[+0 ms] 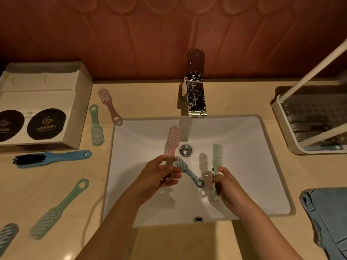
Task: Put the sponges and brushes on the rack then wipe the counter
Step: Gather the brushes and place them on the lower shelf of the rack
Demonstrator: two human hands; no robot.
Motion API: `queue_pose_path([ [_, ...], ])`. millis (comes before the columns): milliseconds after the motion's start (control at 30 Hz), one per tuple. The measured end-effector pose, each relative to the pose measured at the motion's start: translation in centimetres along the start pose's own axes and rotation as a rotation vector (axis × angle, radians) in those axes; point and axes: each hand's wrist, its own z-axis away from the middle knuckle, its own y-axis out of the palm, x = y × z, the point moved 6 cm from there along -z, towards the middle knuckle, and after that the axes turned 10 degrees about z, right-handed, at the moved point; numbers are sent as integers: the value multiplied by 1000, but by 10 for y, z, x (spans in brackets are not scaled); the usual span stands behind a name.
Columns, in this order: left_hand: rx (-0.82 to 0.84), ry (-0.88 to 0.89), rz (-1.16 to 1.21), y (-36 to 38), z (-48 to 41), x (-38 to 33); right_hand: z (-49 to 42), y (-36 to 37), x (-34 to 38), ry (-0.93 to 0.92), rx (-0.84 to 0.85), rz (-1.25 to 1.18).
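From the head camera, both hands hover over the white sink [244,166]: the left hand [159,177] is closed around a pink brush [173,139], bristles up, and the right hand [225,182] grips a green brush [216,158]. A grey-blue brush [185,168] lies in the basin between them. The rack [281,117] stands at the right — its contents are perhaps brushes, too dim to tell.

2 bare forearms, no sleeves, rings or watch
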Motion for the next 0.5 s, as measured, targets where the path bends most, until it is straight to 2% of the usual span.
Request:
queue_pose_path([
  [67,6,4,-28,4,5,6,5,-2,1,-26,7,69],
  [167,-6,3,-116,13,7,13,14,-8,9,-118,-64,406],
  [333,-146,-22,-92,35,0,20,32,-16,21,-340,-110,605],
  [500,-226,31,-173,62,-2,19,45,-26,32,-545,-161,1043],
])
